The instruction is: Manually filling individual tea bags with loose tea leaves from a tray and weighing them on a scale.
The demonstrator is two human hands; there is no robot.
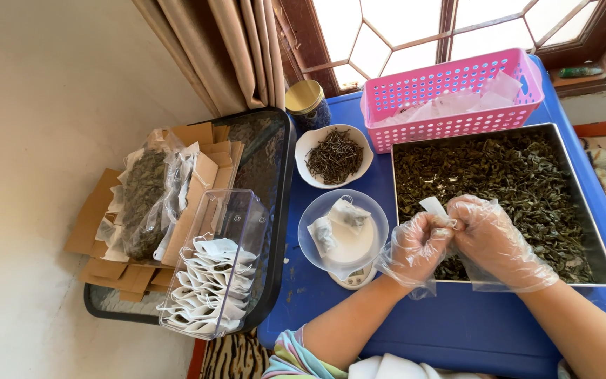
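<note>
Both hands wear clear plastic gloves and meet over the front left corner of a metal tray (601, 270) full of dried green leaves. My left hand (419, 245) and my right hand (492, 238) pinch a small white tea bag (432, 206) between them; its top pokes up above the fingers. Just left of the hands, a clear bowl (313, 242) with two filled tea bags rests on a small white scale (353, 278).
A white bowl (310, 144) of dark twig-like tea and a gold-lidded jar (306, 98) stand behind the scale. A pink basket (450, 88) holds empty bags. On the left, a clear box (236, 217) of filled bags, cardboard pieces and a leaf-filled plastic pouch (145, 200) lie on a black tray.
</note>
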